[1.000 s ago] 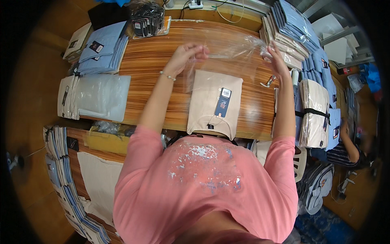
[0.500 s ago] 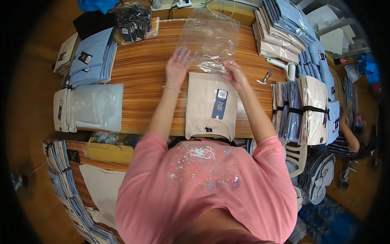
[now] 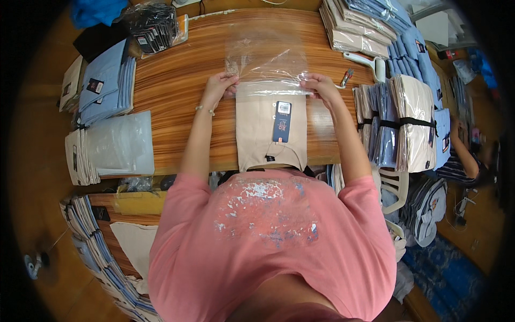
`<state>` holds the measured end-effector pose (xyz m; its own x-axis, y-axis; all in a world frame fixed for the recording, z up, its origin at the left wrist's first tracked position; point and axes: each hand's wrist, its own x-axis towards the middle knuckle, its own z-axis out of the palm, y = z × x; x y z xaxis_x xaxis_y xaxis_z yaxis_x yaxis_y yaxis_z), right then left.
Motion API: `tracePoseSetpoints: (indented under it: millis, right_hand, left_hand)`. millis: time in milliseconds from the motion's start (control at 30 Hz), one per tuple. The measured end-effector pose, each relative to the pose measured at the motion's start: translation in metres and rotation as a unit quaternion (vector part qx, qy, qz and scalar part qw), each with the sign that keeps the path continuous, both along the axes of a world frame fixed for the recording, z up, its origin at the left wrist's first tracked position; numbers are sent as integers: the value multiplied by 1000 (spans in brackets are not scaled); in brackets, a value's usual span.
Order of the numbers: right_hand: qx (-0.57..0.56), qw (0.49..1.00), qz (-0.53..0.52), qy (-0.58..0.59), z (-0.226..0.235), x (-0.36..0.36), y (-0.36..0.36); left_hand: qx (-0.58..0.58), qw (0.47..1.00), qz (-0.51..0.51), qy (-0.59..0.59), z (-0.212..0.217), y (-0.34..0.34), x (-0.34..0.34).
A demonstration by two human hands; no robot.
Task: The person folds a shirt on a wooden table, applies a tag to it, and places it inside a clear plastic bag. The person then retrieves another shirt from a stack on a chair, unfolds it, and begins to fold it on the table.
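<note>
A folded beige shirt [image 3: 256, 126] lies on the wooden table [image 3: 182, 64] right before me, its neckline toward my body. On it rests a dark blue hang tag [image 3: 281, 122] tied by a string. A clear plastic bag [image 3: 268, 56] lies flat beyond the shirt, and its near edge overlaps the shirt's far end. My left hand [image 3: 221, 86] pinches the bag's left corner. At the opposite corner, my right hand [image 3: 321, 87] has the bag's edge between thumb and fingers.
Blue folded shirts [image 3: 104, 80] and a stack of clear bags [image 3: 123, 144] sit at the left. Bagged garments [image 3: 413, 123] stand at the right, near a white lint roller [image 3: 370, 63] and a small cutter [image 3: 347, 77]. Another person's arm [image 3: 465, 150] shows at far right.
My left hand has gone from spread fingers to pinching the bag's corner. My hands have moved apart, and the bag's near edge has come over the shirt's far end.
</note>
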<state>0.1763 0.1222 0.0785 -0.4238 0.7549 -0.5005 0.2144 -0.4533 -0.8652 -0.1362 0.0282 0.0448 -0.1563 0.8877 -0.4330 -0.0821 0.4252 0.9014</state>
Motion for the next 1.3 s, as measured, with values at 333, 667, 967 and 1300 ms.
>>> tracePoseSetpoints:
  millis: [333, 667, 967, 1300]
  right_hand:
    - [-31, 993, 96, -54, -67, 5, 45]
    - [-83, 966, 197, -143, -44, 23, 42]
    - [-207, 967, 144, -41, -52, 44, -48]
    - [-237, 969, 70, 20, -80, 82, -177]
  left_hand:
    - [36, 994, -87, 61, -35, 15, -4]
    - [-41, 982, -178, 46, -14, 15, -2]
    - [-110, 974, -200, -9, -19, -68, 8]
    - [-95, 982, -137, -93, -46, -197, 47]
